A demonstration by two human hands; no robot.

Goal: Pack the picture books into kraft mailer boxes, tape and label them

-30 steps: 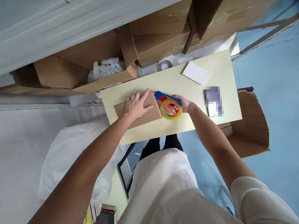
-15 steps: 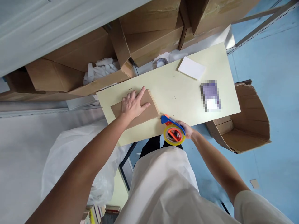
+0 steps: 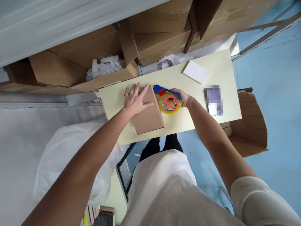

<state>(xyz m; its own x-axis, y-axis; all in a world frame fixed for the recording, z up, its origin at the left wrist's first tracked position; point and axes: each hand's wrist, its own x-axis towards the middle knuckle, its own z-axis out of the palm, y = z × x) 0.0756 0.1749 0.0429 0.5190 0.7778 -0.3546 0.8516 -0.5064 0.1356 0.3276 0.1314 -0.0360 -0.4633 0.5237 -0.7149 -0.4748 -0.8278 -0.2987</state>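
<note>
A brown cardboard box [image 3: 148,117] rests on the cream tabletop [image 3: 185,121]. Lying spread on its upper face is my left hand [image 3: 135,102], fingers apart and pointing toward the shelf. My right hand [image 3: 181,96] is wrapped round a tape dispenser [image 3: 169,103] with a blue and red body, an orange core and a roll of yellowish clear tape. The dispenser's blue head is at the far right corner of the box; whether it touches the cardboard I cannot tell. Part of my right hand's grip is hidden behind the roll.
Beyond the table stand large open cartons [image 3: 162,40], one holding white rolled material [image 3: 105,67]. A tape roll [image 3: 167,64] lies at the back edge. A white paper stack [image 3: 196,71] and a blurred purple item [image 3: 213,97] are at the right. An open carton [image 3: 249,122] is on the floor.
My right hand has carried the tape dispenser away from my body to the far end of the box. The box is turned and shows more of its face, with my left hand still on it.
</note>
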